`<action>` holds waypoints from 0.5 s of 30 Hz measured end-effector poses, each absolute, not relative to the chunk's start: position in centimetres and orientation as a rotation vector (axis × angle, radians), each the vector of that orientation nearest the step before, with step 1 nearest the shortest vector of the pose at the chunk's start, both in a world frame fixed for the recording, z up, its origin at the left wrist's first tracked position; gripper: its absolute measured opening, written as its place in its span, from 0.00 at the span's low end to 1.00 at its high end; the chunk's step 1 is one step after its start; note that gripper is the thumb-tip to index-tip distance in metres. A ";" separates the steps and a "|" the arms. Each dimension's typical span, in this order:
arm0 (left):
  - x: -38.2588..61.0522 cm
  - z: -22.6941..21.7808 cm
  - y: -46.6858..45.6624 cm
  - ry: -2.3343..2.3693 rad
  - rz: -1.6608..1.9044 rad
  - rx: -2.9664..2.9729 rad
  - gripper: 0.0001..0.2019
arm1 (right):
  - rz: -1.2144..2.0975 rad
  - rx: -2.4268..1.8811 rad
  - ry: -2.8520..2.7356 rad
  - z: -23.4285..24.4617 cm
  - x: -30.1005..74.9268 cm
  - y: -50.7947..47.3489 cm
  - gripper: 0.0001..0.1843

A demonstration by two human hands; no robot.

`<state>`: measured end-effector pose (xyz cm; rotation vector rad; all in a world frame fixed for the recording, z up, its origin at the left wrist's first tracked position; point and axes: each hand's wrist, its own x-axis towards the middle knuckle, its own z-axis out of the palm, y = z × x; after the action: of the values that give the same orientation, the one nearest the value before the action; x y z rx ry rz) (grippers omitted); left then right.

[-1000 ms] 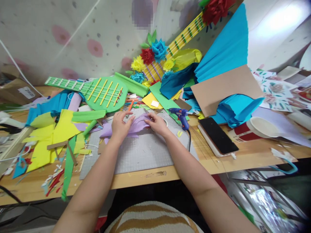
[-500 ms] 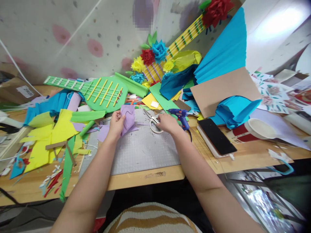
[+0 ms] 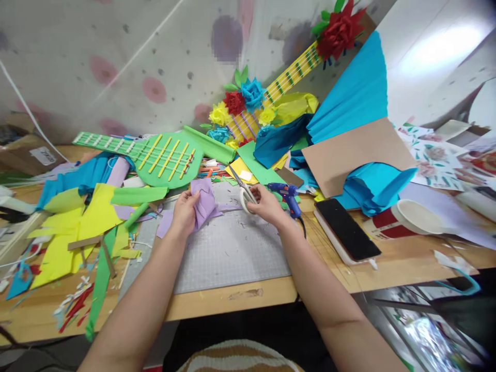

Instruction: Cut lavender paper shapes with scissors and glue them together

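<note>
My left hand (image 3: 185, 213) is closed on a folded piece of purple paper (image 3: 205, 202), lifted a little above the grey cutting mat (image 3: 232, 253). My right hand (image 3: 266, 204) grips the white handles of a pair of scissors (image 3: 243, 188), whose blades point up and to the left, away from me. The two hands are a short way apart over the far part of the mat. More purple paper scraps lie on the mat under my left hand.
A blue glue gun (image 3: 288, 195) lies right of my right hand, a black phone (image 3: 346, 222) beyond it, then a red paper cup (image 3: 403, 217). A green paper guitar (image 3: 163, 155), a flowered yellow guitar (image 3: 267, 93), blue crepe paper (image 3: 349, 108) and yellow and green scraps (image 3: 77, 227) crowd the table.
My right hand left the purple paper, reached the scissors on the mat and lifted them. My left hand gathered the purple paper and raised it off the mat.
</note>
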<state>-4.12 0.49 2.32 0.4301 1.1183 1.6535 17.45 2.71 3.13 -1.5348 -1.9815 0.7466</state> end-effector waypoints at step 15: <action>-2.6 1.6 0.3 0.927 1.721 0.510 0.14 | 0.785 -1.347 -2.394 3.1 15.4 0.9 0.29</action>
<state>-2.59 0.25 1.56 0.5097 0.9272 1.7212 15.45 0.89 3.12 -1.3468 -2.3938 0.7855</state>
